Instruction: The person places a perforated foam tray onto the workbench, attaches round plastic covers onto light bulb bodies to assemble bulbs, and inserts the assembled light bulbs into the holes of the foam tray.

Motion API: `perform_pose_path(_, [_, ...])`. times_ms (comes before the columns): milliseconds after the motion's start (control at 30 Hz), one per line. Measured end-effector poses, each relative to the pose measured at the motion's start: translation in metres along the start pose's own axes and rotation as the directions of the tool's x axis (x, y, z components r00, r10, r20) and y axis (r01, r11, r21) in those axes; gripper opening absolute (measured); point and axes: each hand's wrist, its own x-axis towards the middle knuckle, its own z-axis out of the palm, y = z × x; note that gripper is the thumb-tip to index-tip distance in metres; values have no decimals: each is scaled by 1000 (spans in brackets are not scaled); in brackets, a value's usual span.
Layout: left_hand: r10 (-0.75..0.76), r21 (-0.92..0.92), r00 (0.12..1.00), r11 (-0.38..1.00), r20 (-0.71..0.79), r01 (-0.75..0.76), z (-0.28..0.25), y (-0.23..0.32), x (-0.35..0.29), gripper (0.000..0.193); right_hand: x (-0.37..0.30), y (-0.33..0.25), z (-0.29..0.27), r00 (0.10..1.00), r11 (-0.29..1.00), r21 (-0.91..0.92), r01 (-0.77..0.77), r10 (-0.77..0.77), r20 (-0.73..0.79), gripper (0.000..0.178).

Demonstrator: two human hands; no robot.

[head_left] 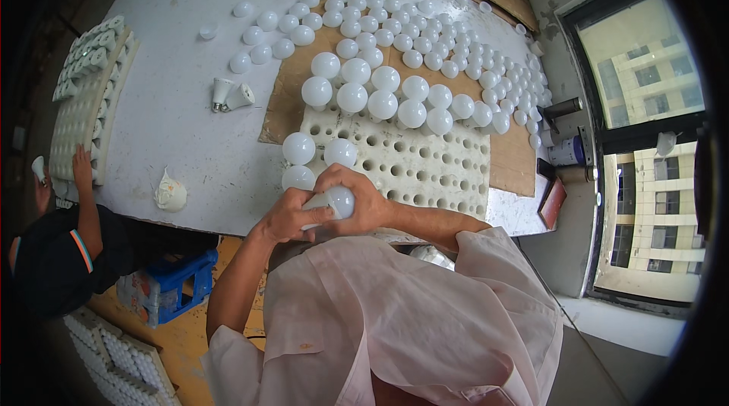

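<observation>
Close to my body, both hands are closed around one white light bulb [342, 202]. My left hand [287, 216] grips its lower part, at the left, and my right hand [363, 195] wraps the round dome from the right. Just beyond them lies a cream foam tray [463, 192] with rows of round holes. Two rows of bulbs [351, 97] stand along its far side. A few more, such as this bulb [298, 148], stand at its left end beside my hands. The base of the held bulb is mostly hidden by my fingers.
Many white domes [422, 44] spread over the table's far half, partly on cardboard [287, 94]. Two bulbs [231, 94] lie left of the tray, and a white tub [171, 192] sits near the front edge. At far left a co-worker's hand [82, 165] touches another tray [76, 126].
</observation>
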Motion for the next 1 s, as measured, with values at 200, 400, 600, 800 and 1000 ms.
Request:
perform_pose_path(200, [82, -627, 987, 779, 141, 25, -18, -50, 26, 56, -4, -12, -5, 931, 892, 270, -363, 359, 65, 82])
perform_pose_path(400, [-65, -526, 991, 842, 120, 119, -27, -30, 16, 59, -12, 1, -18, 880, 907, 39, -420, 417, -225, 87])
perform_pose_path(600, [116, -152, 866, 965, -486, -215, -95, -25, -10, 41, -30, 11, -56, 818, 875, -254, -413, 234, -526, 79])
perform_pose_path(800, [124, 67, 609, 991, -783, -115, -150, -36, 16, 41, -32, 27, -8, 990, 812, -568, -137, 131, -51, 72])
perform_pose_path(1000, [470, 564, 425, 816, -773, 123, -217, -45, 66, 49, -36, 25, 4, 993, 702, -708, -73, 114, 11, 63])
